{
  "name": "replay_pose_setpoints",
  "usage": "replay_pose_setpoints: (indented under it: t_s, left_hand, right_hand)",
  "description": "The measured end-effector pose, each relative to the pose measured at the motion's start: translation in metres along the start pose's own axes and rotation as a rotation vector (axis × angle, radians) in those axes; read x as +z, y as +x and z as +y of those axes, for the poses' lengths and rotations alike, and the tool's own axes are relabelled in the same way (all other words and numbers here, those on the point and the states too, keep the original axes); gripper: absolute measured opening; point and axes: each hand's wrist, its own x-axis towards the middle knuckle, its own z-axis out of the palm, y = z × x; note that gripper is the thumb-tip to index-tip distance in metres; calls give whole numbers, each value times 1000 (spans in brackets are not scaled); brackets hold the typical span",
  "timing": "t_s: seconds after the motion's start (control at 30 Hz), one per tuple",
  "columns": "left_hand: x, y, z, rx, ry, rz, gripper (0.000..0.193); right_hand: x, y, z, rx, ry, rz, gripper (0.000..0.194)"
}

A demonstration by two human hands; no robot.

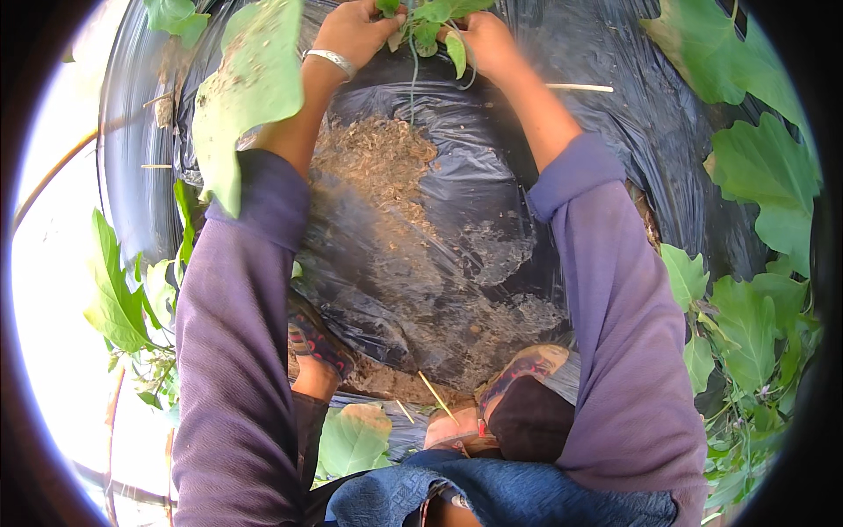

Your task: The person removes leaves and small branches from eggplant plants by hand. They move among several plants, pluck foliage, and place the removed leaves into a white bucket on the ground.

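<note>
Both arms reach forward to the top of the view, above black plastic mulch film (474, 158). My left hand (359, 29), with a silver bracelet at its wrist, has its fingertips pinched at the left side of a small leafy green plant (428, 29). At the plant's right side is my right hand (484, 43), its fingers curled among the stems and partly hidden by leaves. A thin greenish string (413, 82) hangs down from between the hands over the film, and another strand loops beside my right hand. What exactly the fingertips hold is hard to see.
A large dusty leaf (253, 92) overhangs my left forearm. Soil and dry debris (375, 161) lie on the film ahead of my feet. Broad-leaved plants (744, 316) stand at the right, others (122, 296) at the left. Thin sticks (579, 87) poke out of the film.
</note>
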Motion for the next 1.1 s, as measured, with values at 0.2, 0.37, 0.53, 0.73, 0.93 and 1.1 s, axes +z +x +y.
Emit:
replay_pose_setpoints:
  t_s: [0.2, 0.37, 0.53, 0.73, 0.93, 1.1]
  left_hand:
    - [3, 2, 1, -178, -66, 56, 34]
    - [11, 0, -8, -110, -149, 58, 33]
    - [12, 5, -17, -271, -121, 16, 32]
    - [12, 11, -10, -139, 255, -36, 28]
    - [15, 17, -13, -306, 100, 72, 33]
    - [19, 27, -8, -197, -808, 427, 33]
  right_hand:
    - [-13, -13, -4, 147, 373, -40, 33]
    - [-6, -6, -6, -123, -366, 92, 26]
    - [8, 7, 1, -43, -495, 87, 23]
    - [12, 23, 14, -8, -463, 265, 20]
    - [-8, 12, 12, 166, 157, 152, 27]
    - [-22, 0, -7, 206, 428, -43, 21]
